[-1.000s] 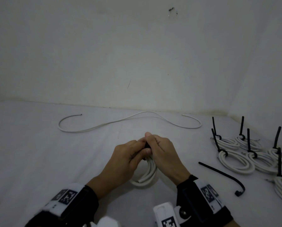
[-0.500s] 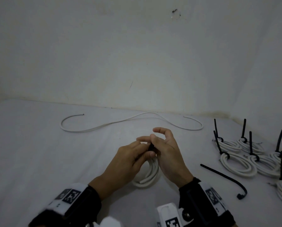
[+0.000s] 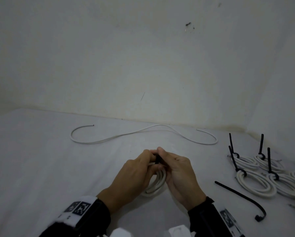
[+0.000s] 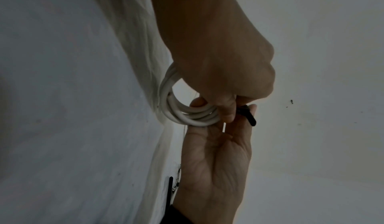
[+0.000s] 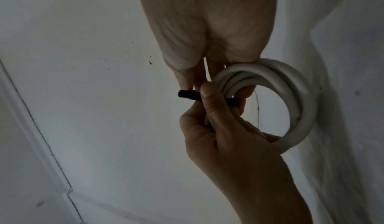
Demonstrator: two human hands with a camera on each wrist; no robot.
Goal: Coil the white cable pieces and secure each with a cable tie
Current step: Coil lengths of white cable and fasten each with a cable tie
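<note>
A white cable coil (image 3: 156, 185) stands on edge on the white surface in the middle of the head view. My left hand (image 3: 139, 168) grips its top, thumb pressed over the strands (image 5: 290, 96). My right hand (image 3: 175, 168) meets it from the other side and pinches a black cable tie (image 3: 157, 159) at the top of the coil. In the right wrist view the tie (image 5: 185, 94) sticks out sideways between my fingertips. The left wrist view shows the coil (image 4: 187, 114) and a short end of the tie (image 4: 249, 115). How far the tie wraps the coil is hidden by fingers.
A long loose white cable (image 3: 143, 134) lies uncoiled near the back wall. Several tied coils (image 3: 256, 183) with upright black tie tails sit at the right. One spare black tie (image 3: 242, 197) lies between them and my right hand.
Half a second ago my right fingers were lifted and spread; now they have curled back onto the tie. Both hands and the coil stay in the same spot.
</note>
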